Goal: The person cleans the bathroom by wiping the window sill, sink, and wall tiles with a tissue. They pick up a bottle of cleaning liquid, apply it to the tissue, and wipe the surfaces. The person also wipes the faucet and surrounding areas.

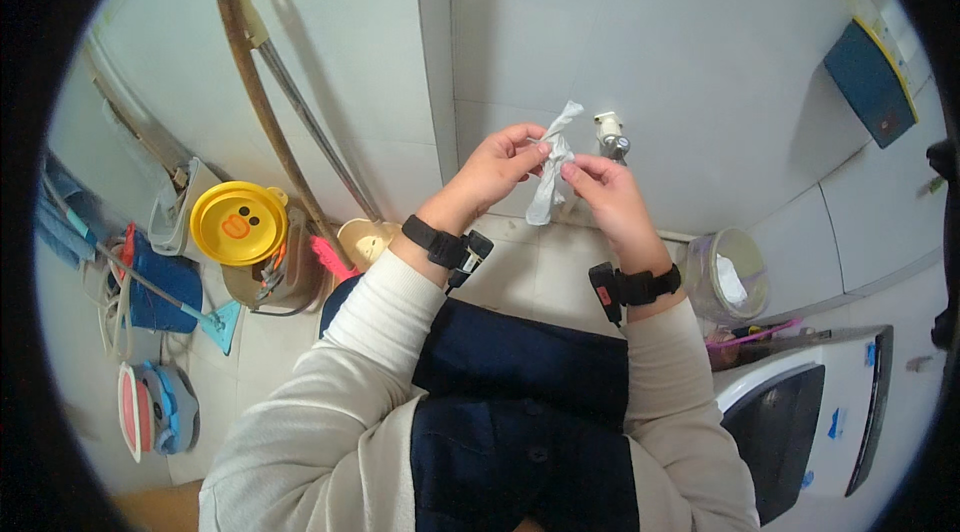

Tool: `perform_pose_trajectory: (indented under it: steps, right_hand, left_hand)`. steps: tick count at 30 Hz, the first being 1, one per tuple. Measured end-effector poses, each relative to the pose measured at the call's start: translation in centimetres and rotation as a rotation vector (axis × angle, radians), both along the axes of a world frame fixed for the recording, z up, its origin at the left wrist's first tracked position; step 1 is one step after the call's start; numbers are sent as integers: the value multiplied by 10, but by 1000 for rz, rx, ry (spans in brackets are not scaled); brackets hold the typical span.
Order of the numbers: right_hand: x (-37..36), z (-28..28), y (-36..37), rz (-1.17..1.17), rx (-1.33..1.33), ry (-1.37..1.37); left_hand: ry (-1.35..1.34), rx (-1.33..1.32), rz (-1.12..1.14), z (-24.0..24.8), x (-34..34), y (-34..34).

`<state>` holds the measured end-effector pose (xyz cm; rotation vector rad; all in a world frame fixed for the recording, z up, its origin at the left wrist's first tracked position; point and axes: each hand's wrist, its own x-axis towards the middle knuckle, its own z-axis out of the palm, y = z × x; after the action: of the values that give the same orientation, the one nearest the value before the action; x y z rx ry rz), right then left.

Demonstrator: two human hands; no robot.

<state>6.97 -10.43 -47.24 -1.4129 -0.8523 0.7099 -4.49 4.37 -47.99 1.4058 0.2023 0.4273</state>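
In front of me, both hands pinch a crumpled, twisted strip of thin white material (546,197); whether it is plastic or tissue I cannot tell. My left hand (492,172) grips its left side near the middle, thumb against fingers. From the right, my right hand (612,202) pinches it at about the same height. One twisted end sticks up above the fingers, while a wider end hangs below them. Just behind the right hand, a tap (611,135) juts from the wall. Each wrist wears a black strap with a small device.
At left are a yellow lidded bucket (238,223), a blue bucket (165,282), folded basins (172,407) and a mop with a light-blue head (219,326). Long handles (250,72) lean on the wall. At right stand a round bin (697,277) and a white washing machine (845,412).
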Motion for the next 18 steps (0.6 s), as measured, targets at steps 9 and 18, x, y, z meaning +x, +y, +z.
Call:
perform_pose_trajectory:
  steps: [9, 18]
  right_hand:
    - [9, -9, 6, -235, 153, 206]
    - [1, -10, 11, -256, 183, 180]
  left_hand:
    - [-14, -216, 59, -12, 24, 0]
    - [-48, -97, 175, -17, 25, 0]
